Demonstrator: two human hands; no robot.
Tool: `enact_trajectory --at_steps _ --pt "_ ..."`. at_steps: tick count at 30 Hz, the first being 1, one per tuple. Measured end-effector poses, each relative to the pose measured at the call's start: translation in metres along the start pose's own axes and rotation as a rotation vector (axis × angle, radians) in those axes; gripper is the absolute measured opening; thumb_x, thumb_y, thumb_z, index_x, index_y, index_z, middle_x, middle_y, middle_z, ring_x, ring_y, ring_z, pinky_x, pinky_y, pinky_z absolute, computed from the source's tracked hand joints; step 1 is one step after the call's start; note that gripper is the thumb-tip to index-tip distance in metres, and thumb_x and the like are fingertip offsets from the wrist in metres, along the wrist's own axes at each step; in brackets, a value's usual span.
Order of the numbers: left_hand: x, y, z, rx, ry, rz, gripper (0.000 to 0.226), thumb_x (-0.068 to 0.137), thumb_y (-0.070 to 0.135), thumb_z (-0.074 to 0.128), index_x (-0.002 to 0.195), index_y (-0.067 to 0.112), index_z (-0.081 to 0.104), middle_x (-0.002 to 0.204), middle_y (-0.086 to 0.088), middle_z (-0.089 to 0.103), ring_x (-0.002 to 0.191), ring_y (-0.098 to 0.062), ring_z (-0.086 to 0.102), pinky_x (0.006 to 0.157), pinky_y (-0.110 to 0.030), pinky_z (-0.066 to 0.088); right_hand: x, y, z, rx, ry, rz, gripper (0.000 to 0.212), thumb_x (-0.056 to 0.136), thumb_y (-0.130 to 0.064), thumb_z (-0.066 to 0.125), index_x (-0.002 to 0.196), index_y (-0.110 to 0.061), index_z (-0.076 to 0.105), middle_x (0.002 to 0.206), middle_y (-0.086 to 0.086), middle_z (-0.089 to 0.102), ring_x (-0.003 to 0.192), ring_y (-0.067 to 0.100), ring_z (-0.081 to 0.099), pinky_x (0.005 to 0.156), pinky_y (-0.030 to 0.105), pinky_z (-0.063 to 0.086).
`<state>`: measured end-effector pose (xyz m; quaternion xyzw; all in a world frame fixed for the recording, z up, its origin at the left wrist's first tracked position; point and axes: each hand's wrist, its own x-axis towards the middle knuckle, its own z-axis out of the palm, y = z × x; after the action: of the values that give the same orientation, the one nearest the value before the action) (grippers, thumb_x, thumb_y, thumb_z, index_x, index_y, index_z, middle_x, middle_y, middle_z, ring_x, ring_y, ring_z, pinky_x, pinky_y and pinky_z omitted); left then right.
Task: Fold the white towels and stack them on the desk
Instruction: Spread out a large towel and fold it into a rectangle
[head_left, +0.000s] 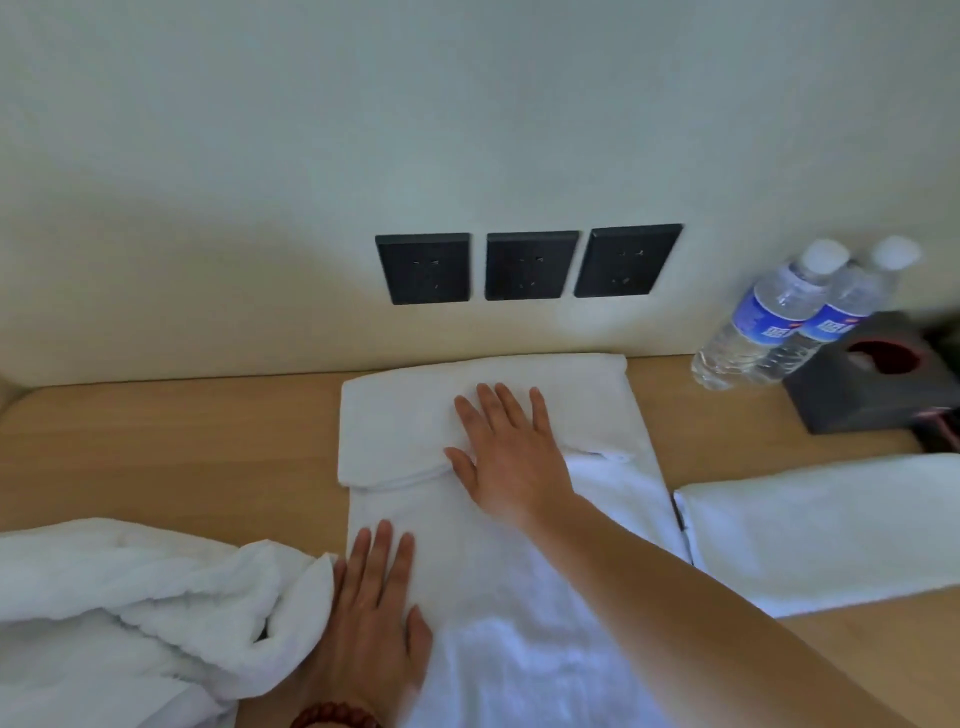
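Wooden tabletop (171, 441) by the wall carries a towel (498, 561), its far end folded back. Both grips lie flat, released: right hand (511, 457) presses the fold, left hand (376, 613) the near part.

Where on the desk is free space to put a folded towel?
Bare desk lies between the middle towel, the wall and the crumpled towel. A narrow strip runs behind the folded towel. The right is crowded with bottles and a tissue box.
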<state>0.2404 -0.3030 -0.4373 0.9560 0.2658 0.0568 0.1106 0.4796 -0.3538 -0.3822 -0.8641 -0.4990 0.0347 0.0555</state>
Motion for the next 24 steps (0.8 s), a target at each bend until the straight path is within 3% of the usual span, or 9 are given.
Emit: enact_trajectory --at_steps 7,9,11,14,16,18,21,24 --pt "0.002 0.006 0.0 0.003 0.023 0.013 0.073 0.076 0.033 0.043 0.144 0.008 0.05 0.157 -0.014 0.037 0.144 -0.032 0.033 0.117 -0.049 0.018 -0.062 0.108 -0.002 -0.13 0.054 0.199 0.054 0.095 -0.045 0.04 0.14 -0.018 0.054 0.143 0.011 0.056 0.132 0.03 0.052 0.111 0.056 0.036" --pt "0.002 0.007 -0.001 0.015 0.013 0.011 0.074 0.076 0.033 0.043 0.146 0.008 0.048 0.157 -0.014 0.036 0.144 -0.031 0.032 0.118 -0.047 0.016 -0.068 0.125 0.0 -0.137 0.081 0.171 0.045 0.092 -0.031 0.058 0.135 -0.018 0.059 0.138 0.01 0.06 0.126 0.031 0.057 0.106 0.052 0.042" --pt "0.002 0.007 -0.002 0.042 0.008 0.009 0.075 0.076 0.033 0.043 0.146 0.007 0.047 0.157 -0.015 0.036 0.144 -0.031 0.031 0.119 -0.045 0.012 -0.071 0.132 0.004 -0.123 0.099 0.111 0.051 0.08 -0.013 0.076 0.13 -0.015 0.064 0.132 0.01 0.065 0.119 0.032 0.063 0.098 0.047 0.051" --pt "0.003 0.006 0.002 0.096 0.024 0.033 0.074 0.074 0.031 0.043 0.142 0.003 0.05 0.152 -0.02 0.043 0.14 -0.036 0.036 0.12 -0.046 0.01 -0.078 0.131 0.007 -0.096 0.08 0.081 0.066 0.064 0.006 0.077 0.127 -0.012 0.068 0.128 0.009 0.068 0.113 0.031 0.068 0.087 0.043 0.058" --pt "0.01 0.003 0.003 0.157 0.044 0.112 0.069 0.074 0.03 0.043 0.134 0.0 0.058 0.143 -0.024 0.052 0.131 -0.04 0.046 0.113 -0.051 0.026 -0.08 0.133 0.003 -0.085 0.039 0.087 0.073 0.057 0.01 0.079 0.126 -0.012 0.069 0.126 0.008 0.069 0.108 0.03 0.07 0.079 0.041 0.061" --pt "0.027 -0.007 -0.007 0.21 0.085 0.224 0.057 0.075 0.028 0.041 0.114 0.001 0.073 0.124 -0.02 0.066 0.113 -0.036 0.053 0.096 -0.051 0.039 -0.079 0.137 -0.001 -0.081 0.01 0.081 0.076 0.051 0.012 0.081 0.123 -0.012 0.071 0.123 0.008 0.071 0.103 0.03 0.072 0.074 0.041 0.063" --pt "0.067 -0.02 -0.044 0.281 0.207 0.22 0.039 0.075 0.025 0.04 0.079 0.008 0.075 0.103 -0.011 0.072 0.093 -0.033 0.052 0.081 -0.047 0.04 -0.072 0.14 -0.01 -0.082 -0.021 0.083 0.069 0.049 0.012 0.081 0.114 -0.01 0.074 0.117 0.01 0.073 0.092 0.029 0.074 0.063 0.039 0.062" --pt "0.106 -0.012 -0.071 0.277 0.304 0.176 0.032 0.076 0.021 0.043 0.085 0.008 0.071 0.104 -0.012 0.065 0.084 -0.035 0.055 0.076 -0.047 0.04 -0.072 0.143 -0.017 -0.085 -0.028 0.085 0.064 0.055 0.01 0.077 0.115 -0.011 0.072 0.117 0.007 0.073 0.081 0.029 0.074 0.052 0.036 0.057"
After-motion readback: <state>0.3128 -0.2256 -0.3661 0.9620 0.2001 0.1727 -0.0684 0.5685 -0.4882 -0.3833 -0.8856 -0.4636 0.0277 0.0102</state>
